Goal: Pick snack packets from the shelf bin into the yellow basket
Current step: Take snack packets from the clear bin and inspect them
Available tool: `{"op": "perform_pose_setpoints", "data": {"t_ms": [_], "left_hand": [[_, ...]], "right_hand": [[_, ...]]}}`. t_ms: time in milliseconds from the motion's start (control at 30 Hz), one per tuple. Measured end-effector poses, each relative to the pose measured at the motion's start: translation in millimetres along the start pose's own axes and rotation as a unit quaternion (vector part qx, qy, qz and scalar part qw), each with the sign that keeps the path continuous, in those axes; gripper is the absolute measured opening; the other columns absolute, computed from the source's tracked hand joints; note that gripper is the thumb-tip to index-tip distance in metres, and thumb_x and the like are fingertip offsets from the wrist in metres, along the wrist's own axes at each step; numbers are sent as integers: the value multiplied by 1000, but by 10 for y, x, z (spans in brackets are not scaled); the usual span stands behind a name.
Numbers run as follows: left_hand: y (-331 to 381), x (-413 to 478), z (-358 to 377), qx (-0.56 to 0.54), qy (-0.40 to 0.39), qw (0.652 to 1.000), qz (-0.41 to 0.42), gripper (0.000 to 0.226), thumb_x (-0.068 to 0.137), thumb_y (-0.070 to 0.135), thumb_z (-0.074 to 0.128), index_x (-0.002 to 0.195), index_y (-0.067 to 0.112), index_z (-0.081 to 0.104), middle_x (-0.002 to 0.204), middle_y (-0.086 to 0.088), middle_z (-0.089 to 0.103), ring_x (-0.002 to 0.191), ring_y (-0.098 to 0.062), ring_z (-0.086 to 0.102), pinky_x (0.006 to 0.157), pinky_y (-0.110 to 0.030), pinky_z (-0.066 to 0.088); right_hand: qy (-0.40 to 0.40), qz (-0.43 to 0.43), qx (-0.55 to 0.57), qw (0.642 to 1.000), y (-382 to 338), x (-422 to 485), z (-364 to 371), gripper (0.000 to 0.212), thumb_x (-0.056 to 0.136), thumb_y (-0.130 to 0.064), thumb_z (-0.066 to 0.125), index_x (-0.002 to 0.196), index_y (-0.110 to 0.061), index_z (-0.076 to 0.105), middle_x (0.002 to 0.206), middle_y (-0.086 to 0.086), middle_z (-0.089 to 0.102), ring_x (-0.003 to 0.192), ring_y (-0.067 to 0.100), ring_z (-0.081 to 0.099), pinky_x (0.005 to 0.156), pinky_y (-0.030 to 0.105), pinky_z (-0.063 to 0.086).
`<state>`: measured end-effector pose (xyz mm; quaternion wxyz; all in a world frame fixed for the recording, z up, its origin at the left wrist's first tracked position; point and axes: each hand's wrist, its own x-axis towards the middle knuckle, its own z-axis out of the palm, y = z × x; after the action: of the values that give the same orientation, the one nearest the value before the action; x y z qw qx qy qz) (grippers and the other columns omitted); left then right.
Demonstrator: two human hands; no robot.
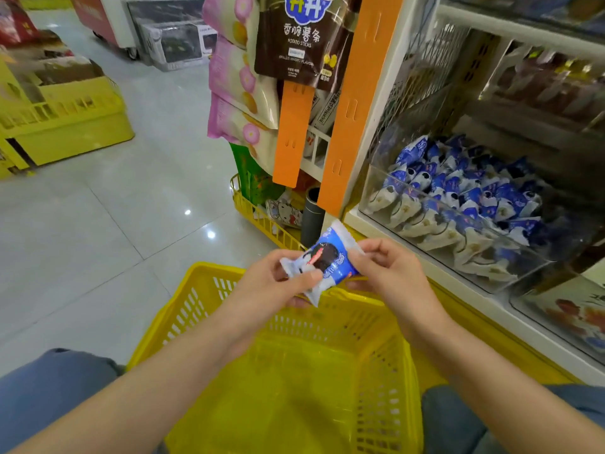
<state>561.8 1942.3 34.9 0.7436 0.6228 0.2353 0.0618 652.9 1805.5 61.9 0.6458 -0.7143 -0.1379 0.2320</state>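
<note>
A blue and white snack packet [327, 260] is held between both hands above the far rim of the yellow basket [203, 296]. My left hand [278, 283] pinches its lower left end. My right hand [389, 270] pinches its upper right end. The basket stands on the floor between my knees, and nothing shows on its bottom. To the right, a clear shelf bin [442, 253] holds several more blue and white packets [458, 198].
An orange shelf post [347, 126] and hanging snack bags [304, 37] rise just beyond the hands. A second yellow basket [262, 217] with goods sits behind the post. Yellow crates [75, 126] stand at far left. Another clear bin [563, 316] sits at lower right.
</note>
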Motion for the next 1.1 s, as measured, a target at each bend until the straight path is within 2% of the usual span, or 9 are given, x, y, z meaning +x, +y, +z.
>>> {"op": "perform_pose_setpoints", "data": {"t_ms": [133, 233, 333, 467, 567, 667, 833, 967, 1100], "left_hand": [[29, 102, 25, 30, 83, 993, 84, 16, 82, 19, 67, 98, 18, 65, 81, 4, 72, 66, 2, 63, 55, -13, 48], [75, 89, 36, 63, 64, 988, 126, 9, 85, 20, 64, 93, 21, 67, 79, 6, 72, 69, 2, 65, 57, -13, 50], [81, 44, 77, -38, 40, 994, 93, 12, 89, 22, 57, 94, 15, 65, 82, 4, 74, 74, -10, 70, 59, -21, 55], [66, 20, 67, -27, 75, 990, 116, 13, 91, 18, 55, 83, 12, 63, 74, 4, 73, 69, -10, 69, 55, -20, 53], [56, 39, 57, 71, 88, 983, 147, 18, 88, 15, 59, 71, 17, 64, 68, 2, 69, 67, -13, 64, 61, -33, 57], [37, 24, 84, 142, 61, 975, 160, 18, 86, 15, 62, 70, 21, 65, 68, 3, 66, 68, -13, 60, 72, -44, 53], [45, -25, 84, 162, 44, 969, 180, 17, 88, 16, 59, 73, 20, 65, 64, 11, 64, 62, 1, 59, 59, -19, 49], [56, -53, 65, 197, 50, 958, 201, 15, 86, 18, 63, 71, 22, 64, 66, 8, 65, 60, 0, 57, 56, -21, 46], [41, -58, 55, 201, 60, 961, 182, 19, 80, 19, 69, 66, 30, 63, 67, 13, 68, 62, 0, 61, 57, -20, 49]], "right_hand": [[-78, 52, -62, 994, -11, 57, -74, 19, 90, -15, 55, 108, -16, 48, 84, 3, 67, 70, 7, 66, 63, 23, 56], [-107, 8, -121, 987, -4, 32, -62, 9, 90, -22, 54, 98, -26, 53, 85, -4, 68, 68, 3, 66, 61, 23, 55], [-125, 34, -76, 989, 5, 25, -54, 6, 90, -17, 54, 90, -22, 57, 76, -4, 68, 60, 1, 65, 53, 17, 52], [-168, 71, -96, 979, 23, 15, -43, 5, 90, -21, 55, 93, -18, 59, 82, -2, 69, 71, 8, 66, 63, 20, 55], [-123, -64, -195, 971, 81, -29, 12, 10, 89, -22, 58, 98, -26, 56, 95, -11, 64, 84, 2, 61, 74, 18, 50], [-106, -121, -187, 969, 69, -69, 45, 14, 86, -22, 62, 95, -32, 58, 91, -11, 66, 85, 0, 62, 77, 24, 53], [-95, -132, -196, 967, 45, -102, 71, 5, 87, -28, 60, 91, -27, 63, 81, -10, 67, 82, 2, 63, 74, 34, 55], [-92, -120, -202, 968, 38, -130, 83, 15, 89, -29, 57, 87, -16, 64, 78, -2, 66, 82, 10, 63, 75, 41, 52], [-87, -127, -215, 964, 30, -102, 52, 9, 87, -17, 61, 80, -14, 65, 76, -3, 67, 77, 4, 62, 70, 27, 49]]}}
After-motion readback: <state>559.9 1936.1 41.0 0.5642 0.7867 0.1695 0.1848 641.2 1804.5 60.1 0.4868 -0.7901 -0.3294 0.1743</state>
